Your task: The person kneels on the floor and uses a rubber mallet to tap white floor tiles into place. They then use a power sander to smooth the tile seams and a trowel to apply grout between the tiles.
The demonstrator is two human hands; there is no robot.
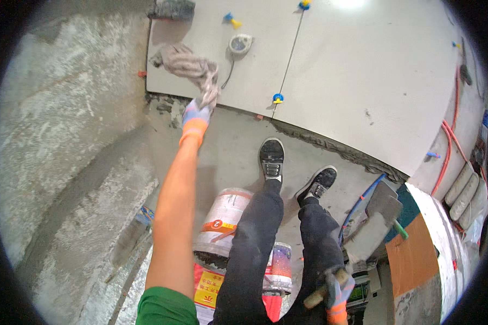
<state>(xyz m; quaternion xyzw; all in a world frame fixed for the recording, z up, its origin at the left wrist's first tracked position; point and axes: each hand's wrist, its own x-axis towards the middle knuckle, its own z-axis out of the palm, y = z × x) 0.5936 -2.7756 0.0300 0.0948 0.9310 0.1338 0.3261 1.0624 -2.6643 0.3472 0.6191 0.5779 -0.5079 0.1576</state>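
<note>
Green sleeve [165, 307] and bare forearm [173, 233] come nearest, leading out to the gloved left hand [197, 115], which grips one end of a striped cloth [187, 65] just over the near edge of the left tile [263, 65]; the rest of the cloth spreads toward that tile's left edge, though blur hides whether all of it touches the surface. Farther in from the same edge, a tape measure [241, 44] sits close to the cloth, so a wide sweep could snag its strap and drag it across the face. At the near end of the joint with the right tile [363, 65], a blue-and-yellow clip [277, 98] stands up and might be knocked by an arm or shoe. Grit caught in the cloth could scratch or smear the tile, if there is any. Low by the right leg, the gloved right hand [339, 292] is closed round a wooden-handled tool [315, 298]; a loose grip could let it fall. Both shoes [272, 154] stand just short of the tiles' near edges, and a backward step risks bumping the white bucket [222, 214] beside the left leg
</note>
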